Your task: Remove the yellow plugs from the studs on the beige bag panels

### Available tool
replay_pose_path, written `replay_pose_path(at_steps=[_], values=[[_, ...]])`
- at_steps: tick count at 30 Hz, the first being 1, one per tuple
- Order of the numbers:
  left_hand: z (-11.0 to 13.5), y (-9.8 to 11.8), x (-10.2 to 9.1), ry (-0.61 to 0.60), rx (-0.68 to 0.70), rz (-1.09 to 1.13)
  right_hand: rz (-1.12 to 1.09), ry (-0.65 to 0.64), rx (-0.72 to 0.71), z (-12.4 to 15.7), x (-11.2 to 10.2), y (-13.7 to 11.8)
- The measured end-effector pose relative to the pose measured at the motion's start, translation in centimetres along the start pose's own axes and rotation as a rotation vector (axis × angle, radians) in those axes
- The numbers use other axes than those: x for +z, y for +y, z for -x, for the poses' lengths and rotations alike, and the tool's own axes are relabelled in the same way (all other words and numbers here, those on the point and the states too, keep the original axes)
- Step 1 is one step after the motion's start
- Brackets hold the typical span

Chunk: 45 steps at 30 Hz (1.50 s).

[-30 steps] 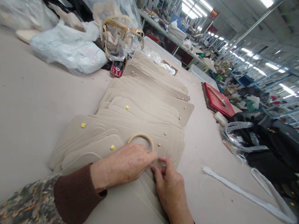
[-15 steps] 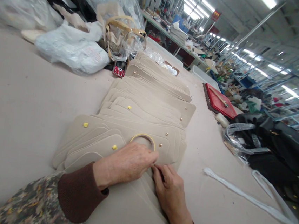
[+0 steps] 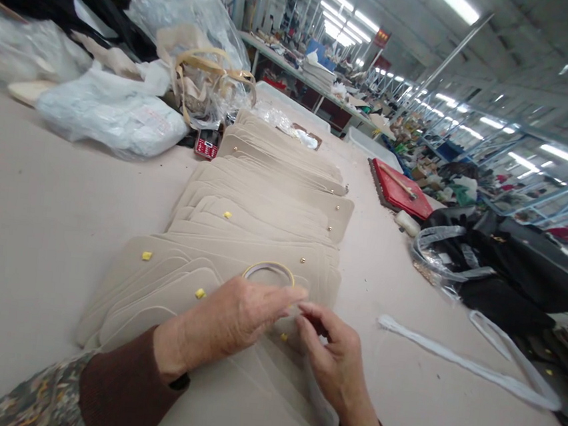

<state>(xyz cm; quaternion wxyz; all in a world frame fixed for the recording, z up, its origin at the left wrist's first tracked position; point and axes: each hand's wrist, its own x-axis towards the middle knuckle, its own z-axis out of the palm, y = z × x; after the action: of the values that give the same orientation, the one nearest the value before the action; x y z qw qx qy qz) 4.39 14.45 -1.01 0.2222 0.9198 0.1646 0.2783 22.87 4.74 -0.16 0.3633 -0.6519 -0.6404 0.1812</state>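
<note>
Yellow-edged, the ring (image 3: pixel 269 265) arcs over beige panels (image 3: pixel 235 251) just beyond my left grip (image 3: pixel 242 309), the nearer; whether it's pinched there I can't tell. My right grip (image 3: pixel 334 348) is curled, its fingertips' hold unclear.

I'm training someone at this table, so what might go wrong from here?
The panels overlap loosely, so the left hand, close above them, might nudge some out of line. The yellow ring shows just beyond that hand and could get knocked. The gold studs might mark any panel that slides across them.
</note>
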Motion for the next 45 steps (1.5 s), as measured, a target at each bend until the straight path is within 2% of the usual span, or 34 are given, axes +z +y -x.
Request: replay_pose_path(at_steps=[2,6,11,16,18,20,24,26,29,32,35,37,41,45], values=[[0.0,0.1,0.0,-0.012,-0.009,-0.014,-0.023,0.089,-0.108,-0.4,0.2,-0.2],[-0.1,0.1,0.1,-0.061,-0.059,-0.087,0.027,0.102,-0.287,-1.0,0.8,-0.6],[-0.1,0.3,0.0,-0.107,-0.065,-0.057,0.106,0.071,-0.387,-1.4,1.3,-0.4],[-0.1,0.2,0.0,-0.080,-0.065,-0.052,0.188,0.192,-0.418,-1.3,1.8,-0.5],[-0.1,0.1,-0.1,-0.060,-0.060,-0.093,0.184,0.243,-0.384,-1.4,2.0,-0.7],[-0.2,0.1,-0.2,-0.031,-0.046,-0.143,0.110,0.250,-0.273,-1.4,2.1,-1.1],[-0.5,0.3,-0.2,0.065,0.018,-0.200,-0.259,0.164,0.139,-1.8,2.3,-2.1],[-0.5,0.5,-0.1,0.111,0.027,-0.183,-0.435,0.128,0.276,-2.2,2.4,-2.1],[-0.4,0.7,0.3,0.155,0.030,-0.123,-0.561,0.166,0.404,-2.9,2.3,-1.2],[-0.4,0.5,0.6,0.198,-0.003,-0.123,-0.587,0.169,0.512,-3.3,1.9,0.2],[-0.8,0.0,0.5,0.202,-0.132,-0.254,-0.531,0.076,0.509,-3.1,1.6,1.1],[-1.2,-0.3,0.3,0.148,-0.222,-0.346,-0.451,0.042,0.460,-2.9,1.7,1.2],[-1.7,-0.4,0.0,0.000,-0.328,-0.412,-0.121,0.055,0.312,-3.0,2.0,0.7],[-1.8,-0.3,0.0,-0.041,-0.356,-0.416,0.157,0.095,0.135,-3.5,2.4,0.2]])
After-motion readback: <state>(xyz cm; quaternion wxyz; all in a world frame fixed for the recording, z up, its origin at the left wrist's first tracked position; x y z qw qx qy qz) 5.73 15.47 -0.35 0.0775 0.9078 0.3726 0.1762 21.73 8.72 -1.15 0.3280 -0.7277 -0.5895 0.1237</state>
